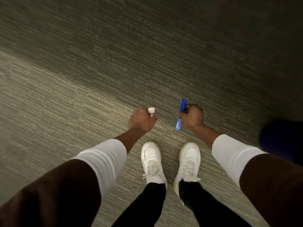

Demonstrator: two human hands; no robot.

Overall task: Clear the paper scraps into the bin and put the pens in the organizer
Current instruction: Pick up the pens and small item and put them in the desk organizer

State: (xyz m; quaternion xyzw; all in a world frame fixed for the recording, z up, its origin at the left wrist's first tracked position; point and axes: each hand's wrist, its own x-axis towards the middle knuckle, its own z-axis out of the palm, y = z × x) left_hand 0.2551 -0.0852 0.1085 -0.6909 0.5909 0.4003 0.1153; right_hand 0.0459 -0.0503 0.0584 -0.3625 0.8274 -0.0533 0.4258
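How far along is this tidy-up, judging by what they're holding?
Midway on the pens, it seems. The left hand grips a pink-capped pen and the right hand a blue pen, over bare carpet. Neither organizer, bin nor paper scraps are in view, so that part can't be judged.

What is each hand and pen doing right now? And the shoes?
left hand: closed around the pink-capped pen
pink-capped pen: held, only its cap end showing
right hand: closed around the blue pen
blue pen: held, both ends showing
white shoes: laced, standing on the carpet
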